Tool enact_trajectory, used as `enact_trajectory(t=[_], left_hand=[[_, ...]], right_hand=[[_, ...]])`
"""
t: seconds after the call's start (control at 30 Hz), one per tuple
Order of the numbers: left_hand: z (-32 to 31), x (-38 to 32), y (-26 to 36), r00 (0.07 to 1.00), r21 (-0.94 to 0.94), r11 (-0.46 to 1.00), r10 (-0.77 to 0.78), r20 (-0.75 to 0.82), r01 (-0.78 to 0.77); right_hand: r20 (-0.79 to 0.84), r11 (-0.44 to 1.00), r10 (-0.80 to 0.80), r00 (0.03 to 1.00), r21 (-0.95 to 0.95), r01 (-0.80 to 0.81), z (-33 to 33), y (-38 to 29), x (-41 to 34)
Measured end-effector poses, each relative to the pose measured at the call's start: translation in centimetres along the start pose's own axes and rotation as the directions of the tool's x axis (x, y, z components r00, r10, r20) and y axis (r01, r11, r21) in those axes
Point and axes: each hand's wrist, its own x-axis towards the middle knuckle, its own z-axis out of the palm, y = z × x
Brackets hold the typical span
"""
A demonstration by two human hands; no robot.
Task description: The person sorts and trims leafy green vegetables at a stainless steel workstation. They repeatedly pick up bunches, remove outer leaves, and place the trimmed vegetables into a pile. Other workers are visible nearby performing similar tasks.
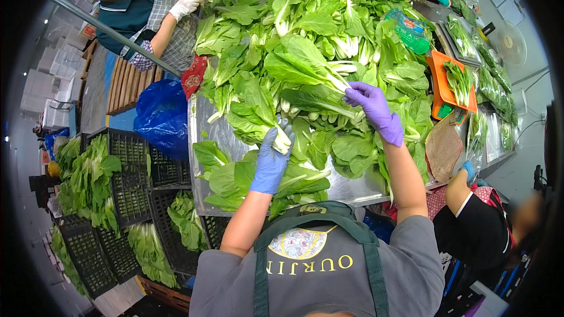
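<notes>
My left hand (272, 154), in a blue glove, is closed around the pale stem end of a leafy green bunch (253, 114) whose leaves point away from me. In a purple glove, my right hand (372, 108) pinches the white stalks of another leafy green (304, 64) between thumb and fingers. Its broad leaves reach up and left over the pile of leafy greens (326, 26). Beneath both hands the metal table (220, 130) shows only in patches. Loose leaves (233, 180) lie near the table's front left, below my left hand.
Black crates (130, 176) holding greens stand left, near a blue plastic bag (161, 116). An orange scale (440, 79) bearing greens sits at right, beside a brown pad (445, 147). Co-workers (132, 22) stand around the table, one close at right (476, 224). A metal pole (116, 37) crosses upper left.
</notes>
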Motion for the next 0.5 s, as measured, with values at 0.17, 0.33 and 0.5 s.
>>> enact_trajectory(t=[0.17, 0.33, 0.5], left_hand=[[1.5, 0.4, -1.9, 1.0, -0.02, 1.0, -0.02, -0.014, 0.019], [1.9, 0.5, -2.2, 0.998, -0.059, 0.997, -0.046, -0.043, 0.043], [1.7, -0.1, -2.0, 0.999, -0.104, 0.994, -0.023, -0.022, 0.02]], right_hand=[[0.012, 0.989, -0.047, 0.999, 0.14, 0.045, 4.0, -0.2, -2.8], [-0.007, 0.963, -0.072, 0.997, 0.26, 0.071, 7.6, -0.2, -4.7], [-0.08, 0.986, -0.116, 0.99, 0.114, 0.124, 10.0, 0.1, -5.8]])
